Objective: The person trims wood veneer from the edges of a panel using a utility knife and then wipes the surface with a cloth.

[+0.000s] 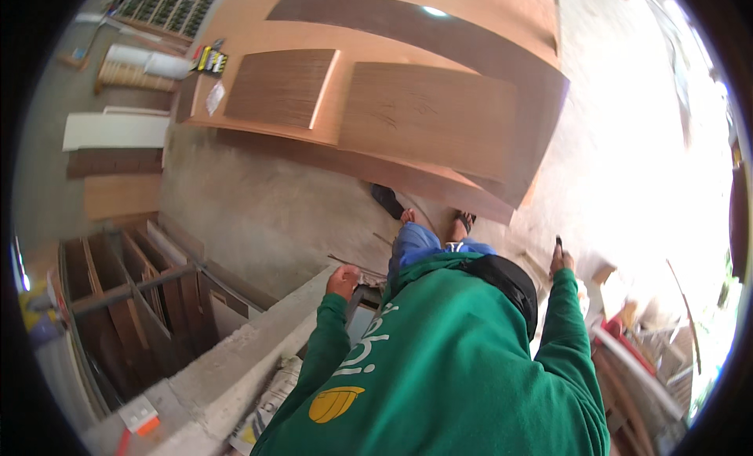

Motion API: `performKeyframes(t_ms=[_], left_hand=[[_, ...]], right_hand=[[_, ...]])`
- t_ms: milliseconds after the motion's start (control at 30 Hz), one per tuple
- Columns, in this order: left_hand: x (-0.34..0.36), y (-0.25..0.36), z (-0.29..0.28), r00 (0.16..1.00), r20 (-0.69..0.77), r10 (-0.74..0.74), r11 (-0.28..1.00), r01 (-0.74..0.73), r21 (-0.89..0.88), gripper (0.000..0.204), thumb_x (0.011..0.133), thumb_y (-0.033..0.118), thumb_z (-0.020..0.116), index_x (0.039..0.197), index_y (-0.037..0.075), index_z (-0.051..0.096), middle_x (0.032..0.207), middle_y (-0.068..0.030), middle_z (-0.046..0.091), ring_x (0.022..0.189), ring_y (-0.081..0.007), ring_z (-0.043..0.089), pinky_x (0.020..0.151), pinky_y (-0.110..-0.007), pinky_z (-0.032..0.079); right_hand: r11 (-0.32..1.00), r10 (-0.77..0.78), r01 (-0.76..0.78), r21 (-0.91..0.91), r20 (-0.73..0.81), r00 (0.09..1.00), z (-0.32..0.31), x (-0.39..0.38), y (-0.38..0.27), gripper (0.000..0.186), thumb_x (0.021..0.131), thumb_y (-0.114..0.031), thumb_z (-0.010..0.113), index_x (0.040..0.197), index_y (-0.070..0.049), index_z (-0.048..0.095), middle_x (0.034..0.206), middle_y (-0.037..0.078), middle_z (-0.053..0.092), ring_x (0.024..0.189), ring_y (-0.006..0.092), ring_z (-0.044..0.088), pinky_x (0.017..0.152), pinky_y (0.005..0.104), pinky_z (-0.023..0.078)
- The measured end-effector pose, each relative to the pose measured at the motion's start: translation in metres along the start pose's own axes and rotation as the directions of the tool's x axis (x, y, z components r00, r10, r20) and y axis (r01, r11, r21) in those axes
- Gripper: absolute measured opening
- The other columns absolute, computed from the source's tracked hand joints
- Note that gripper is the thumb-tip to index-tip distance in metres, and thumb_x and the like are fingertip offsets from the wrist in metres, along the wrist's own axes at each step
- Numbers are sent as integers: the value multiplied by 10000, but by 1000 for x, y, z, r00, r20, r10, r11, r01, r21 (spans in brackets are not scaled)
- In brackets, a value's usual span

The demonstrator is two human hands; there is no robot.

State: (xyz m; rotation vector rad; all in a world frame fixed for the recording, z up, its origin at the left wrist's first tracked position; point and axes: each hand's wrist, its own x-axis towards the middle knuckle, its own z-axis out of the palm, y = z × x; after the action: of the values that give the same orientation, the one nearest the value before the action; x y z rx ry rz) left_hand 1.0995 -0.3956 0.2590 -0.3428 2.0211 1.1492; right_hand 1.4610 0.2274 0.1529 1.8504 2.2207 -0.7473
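Note:
My left hand [343, 282] is curled closed beside my body, above the rough concrete ledge [259, 342]. What it holds, if anything, is hidden. At my other side, my right hand [562, 260] is closed round a slim dark object [558, 241] whose tip points forward; its kind is too small to tell. Both arms hang apart from the large wooden panel structure [471, 52] in front of me. Lying on it are a smaller brown board [281, 85], a wider brown board [431, 111] and a long dark strip [369, 15].
A black and yellow box [211, 59] sits at the structure's left end. Further left are loose boards [118, 132] and a wooden cabinet frame with compartments [129, 291]. An orange and white item [141, 417] rests on the ledge. Scrap pieces [639, 346] lie at the right.

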Motion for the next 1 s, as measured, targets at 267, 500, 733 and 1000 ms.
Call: performKeyframes(t_ms=[267, 500, 733, 1000], left_hand=[[-25, -38, 47, 987, 145, 72, 906, -125, 405, 267, 934, 322, 590, 1016, 77, 660, 883, -108, 680, 749, -241, 637, 679, -395, 512], [-25, -9, 56, 965, 144, -217, 951, 176, 252, 276, 937, 338, 596, 1007, 80, 667, 864, -101, 683, 741, -223, 642, 677, -383, 516], [-22, -1, 45, 960, 147, -240, 944, 196, 266, 286, 941, 354, 602, 999, 83, 674, 846, -95, 686, 733, -206, 648, 675, -372, 519], [4, -3, 30, 944, 252, -212, 941, 129, 312, 298, 945, 372, 608, 988, 87, 681, 824, -87, 689, 723, -185, 654, 673, -359, 524]], right_hand=[[957, 205, -62, -284, 510, 835, 59, 63, 6, 554, 948, -564, 518, 1129, -52, 630, 845, 165, 707, 840, 327, 707, 844, 425, 572], [911, 294, -413, 2, 699, 652, 53, 72, -100, 347, 973, -430, 455, 1070, -155, 642, 996, 41, 663, 1044, 212, 589, 1006, 417, 460], [886, -240, 454, -98, 741, 628, 49, 48, -144, 208, 876, -177, 608, 1061, -82, 598, 913, 75, 698, 860, 236, 695, 758, 430, 569], [983, 76, -160, 89, 594, 801, 30, -27, -81, 306, 876, -251, 641, 1106, -54, 596, 863, 132, 681, 688, 265, 666, 589, 432, 560]])
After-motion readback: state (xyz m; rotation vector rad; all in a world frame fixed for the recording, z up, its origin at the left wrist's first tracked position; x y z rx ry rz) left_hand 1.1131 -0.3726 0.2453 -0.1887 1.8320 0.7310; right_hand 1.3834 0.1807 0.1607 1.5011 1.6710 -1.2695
